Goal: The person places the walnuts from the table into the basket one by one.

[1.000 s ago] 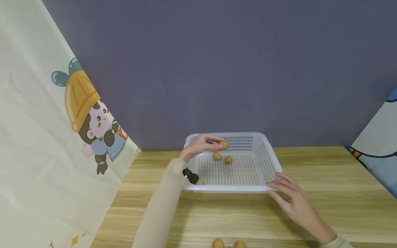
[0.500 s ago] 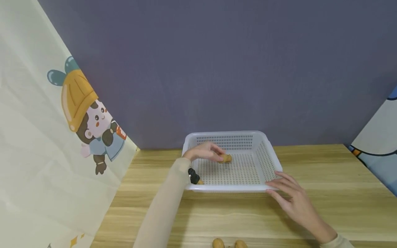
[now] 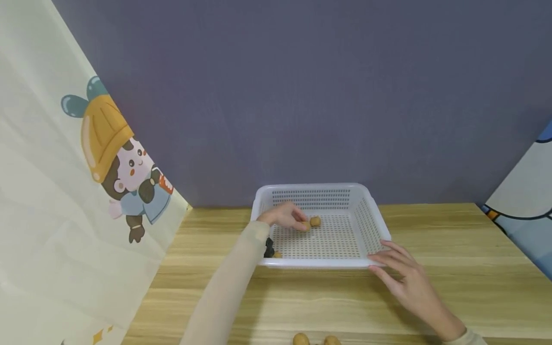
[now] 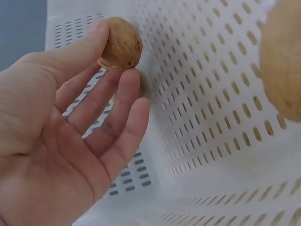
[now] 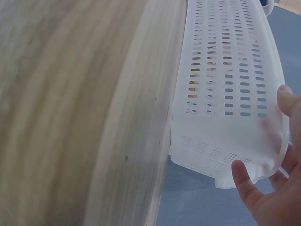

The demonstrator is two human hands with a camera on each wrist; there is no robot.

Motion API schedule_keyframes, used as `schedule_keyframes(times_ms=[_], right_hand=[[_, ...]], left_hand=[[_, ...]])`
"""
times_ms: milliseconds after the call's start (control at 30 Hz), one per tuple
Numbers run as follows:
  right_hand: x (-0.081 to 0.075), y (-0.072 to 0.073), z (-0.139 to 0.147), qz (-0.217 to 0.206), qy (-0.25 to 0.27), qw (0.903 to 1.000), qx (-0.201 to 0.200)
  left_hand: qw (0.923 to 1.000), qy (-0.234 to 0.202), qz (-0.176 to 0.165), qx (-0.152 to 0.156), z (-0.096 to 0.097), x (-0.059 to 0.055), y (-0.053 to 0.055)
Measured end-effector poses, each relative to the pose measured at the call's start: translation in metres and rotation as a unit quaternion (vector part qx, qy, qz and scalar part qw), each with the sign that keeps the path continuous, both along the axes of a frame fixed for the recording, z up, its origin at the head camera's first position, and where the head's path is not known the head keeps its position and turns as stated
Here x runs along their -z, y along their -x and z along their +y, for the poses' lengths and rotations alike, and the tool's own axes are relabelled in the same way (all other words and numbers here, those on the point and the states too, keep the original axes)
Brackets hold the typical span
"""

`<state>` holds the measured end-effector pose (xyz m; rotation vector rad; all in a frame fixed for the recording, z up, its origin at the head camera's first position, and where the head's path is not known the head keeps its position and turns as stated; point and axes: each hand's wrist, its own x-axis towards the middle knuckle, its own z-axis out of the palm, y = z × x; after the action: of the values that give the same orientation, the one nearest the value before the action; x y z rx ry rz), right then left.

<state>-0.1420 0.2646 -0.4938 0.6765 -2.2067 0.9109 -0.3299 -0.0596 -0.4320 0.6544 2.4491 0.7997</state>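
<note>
Two walnuts (image 3: 301, 339) lie before the basket (image 3: 315, 263), a dark backdrop (image 3: 302, 96) behind it.

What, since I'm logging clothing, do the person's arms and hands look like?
The left hand and right hand are ungloved. The left sleeve is long, plain and beige, with a small black device at the wrist. Of the right sleeve, only its beige end shows.

LEFT: here's a long, plain cream sleeve (image 3: 228, 282), running straight down to a bare left hand (image 3: 285, 215) | small, chunky black wrist device (image 3: 269, 248) there too | RIGHT: another pale cuff (image 3: 467, 338) just showing, right hand (image 3: 407, 278) bare
</note>
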Motion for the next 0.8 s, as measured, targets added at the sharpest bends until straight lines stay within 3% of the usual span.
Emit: schedule_keyframes(times_ms=[467,667,800], right_hand=[[-0.001,0.000,-0.002,-0.001,0.004,1.0000,-0.003],[-0.001,0.001,-0.002,0.004,0.005,1.0000,-0.004],[0.003,-0.002,-0.003,0.006,0.010,0.9999,-0.002]], left_hand=[[0.9982,0.039,0.038,-0.027,0.007,0.005,-0.003],[0.9967,0.053,0.055,-0.025,0.005,-0.002,-0.005],[0.9970,0.047,0.059,-0.020,0.001,-0.013,-0.012]])
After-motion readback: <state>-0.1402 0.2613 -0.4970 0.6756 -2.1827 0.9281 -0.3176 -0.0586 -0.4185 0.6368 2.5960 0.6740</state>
